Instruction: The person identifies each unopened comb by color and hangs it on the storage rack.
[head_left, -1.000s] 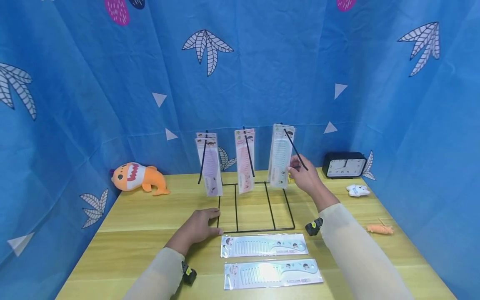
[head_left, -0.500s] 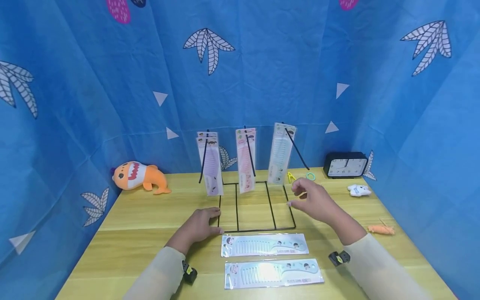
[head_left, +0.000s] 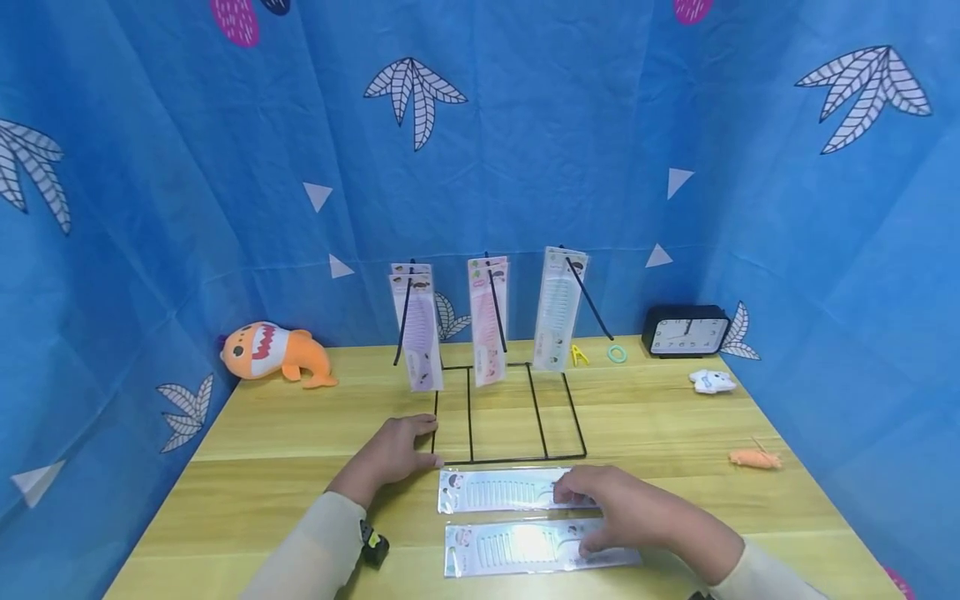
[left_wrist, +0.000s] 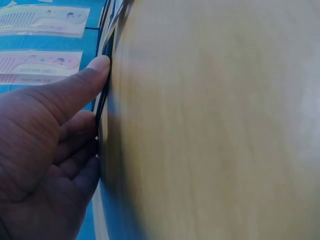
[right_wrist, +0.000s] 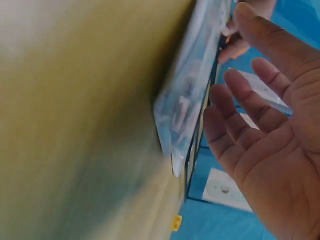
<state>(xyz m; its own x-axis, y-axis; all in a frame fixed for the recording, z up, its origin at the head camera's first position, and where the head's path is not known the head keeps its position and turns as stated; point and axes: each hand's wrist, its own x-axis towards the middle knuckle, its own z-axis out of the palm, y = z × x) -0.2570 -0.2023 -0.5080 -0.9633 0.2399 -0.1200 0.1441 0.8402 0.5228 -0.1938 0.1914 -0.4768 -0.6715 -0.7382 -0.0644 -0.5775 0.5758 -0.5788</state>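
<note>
My left hand point(head_left: 395, 450) rests at the left front corner of the black wire rack point(head_left: 512, 460), thumb and fingertips against its base wire. Over two packaged light-blue combs on the table, my right hand point(head_left: 626, 512) hovers, fingers spread and slightly bent, nothing held. The far comb point(head_left: 495, 490) lies along the rack's front; the near comb point(head_left: 517, 546) lies parallel to it. The hand hides part of both handles. From the rack's prongs hang packaged purple combs point(head_left: 422, 333), pink combs point(head_left: 489, 321) and light-blue combs point(head_left: 558, 312).
An orange plush shark point(head_left: 277, 354) lies at the back left. On the right are a black clock point(head_left: 686, 332), a yellow clip point(head_left: 578, 356), a teal ring point(head_left: 617, 354), a small white plush point(head_left: 712, 382) and an orange toy point(head_left: 754, 457). A blue curtain point(head_left: 525, 150) surrounds the table.
My right hand has left the hanging light-blue combs and come forward and down, over the two combs on the table. My left hand has stayed at the rack's corner.
</note>
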